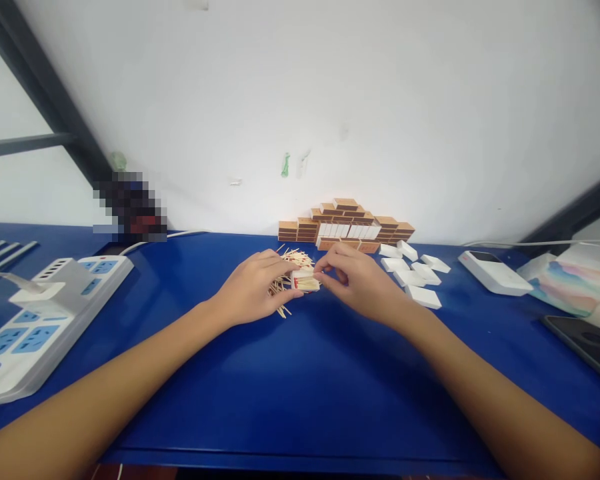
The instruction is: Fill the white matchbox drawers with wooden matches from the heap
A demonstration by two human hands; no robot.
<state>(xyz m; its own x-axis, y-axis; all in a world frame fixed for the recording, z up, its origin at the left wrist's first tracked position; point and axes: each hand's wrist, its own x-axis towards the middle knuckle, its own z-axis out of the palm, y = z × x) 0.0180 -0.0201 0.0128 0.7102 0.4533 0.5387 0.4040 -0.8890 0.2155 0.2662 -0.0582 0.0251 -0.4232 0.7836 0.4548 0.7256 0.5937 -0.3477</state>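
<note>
Blue bench is seen before a white wall. At its middle, a small matchbox tray filled with matches is pinched between the fingers of the left hand and right hand. Loose matches are piled just behind. White trays are scattered right; stacked matchboxes are ranged against the wall.

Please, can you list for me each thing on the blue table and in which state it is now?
matchbox tray: partly filled with matches, held by both hands
left hand: gripping tray
right hand: gripping tray
loose matches: piled on table
closed matchboxes: stacked against wall
white trays: scattered beside the stack
power strip: one plug inserted
phone: screen dark
</note>
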